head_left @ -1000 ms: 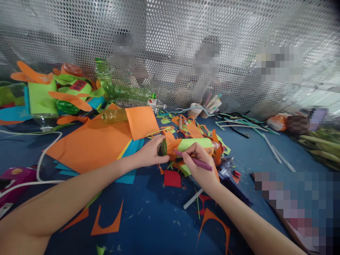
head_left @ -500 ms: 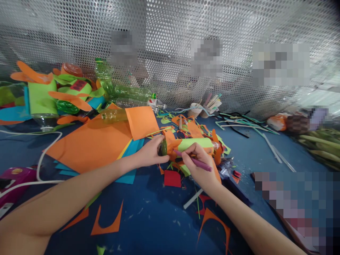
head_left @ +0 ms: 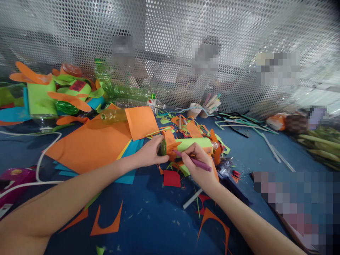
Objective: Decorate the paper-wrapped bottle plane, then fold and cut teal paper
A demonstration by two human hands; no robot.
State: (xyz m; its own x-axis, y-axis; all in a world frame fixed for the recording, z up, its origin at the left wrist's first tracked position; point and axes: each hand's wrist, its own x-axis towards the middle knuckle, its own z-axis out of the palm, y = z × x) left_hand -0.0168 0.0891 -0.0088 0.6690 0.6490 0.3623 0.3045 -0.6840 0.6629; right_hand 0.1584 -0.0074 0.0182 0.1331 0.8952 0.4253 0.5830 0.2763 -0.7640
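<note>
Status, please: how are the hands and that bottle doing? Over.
Left hand gripping paper-wrapped bottle at one end. Right hand holding purple pen, tip at the orange paper. Paper scraps crowd around.

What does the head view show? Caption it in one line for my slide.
Left hand holds a paper-wrapped bottle while the right hand holds a purple pen at its orange paper.

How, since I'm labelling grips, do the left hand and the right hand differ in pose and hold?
The left hand clasps the dark end of the paper-wrapped bottle, while the right hand holds a purple pen. The left hand's thumb and fingers spread around that end; the right hand's fingers curl in a writing grip. Both hands are bare.
</note>
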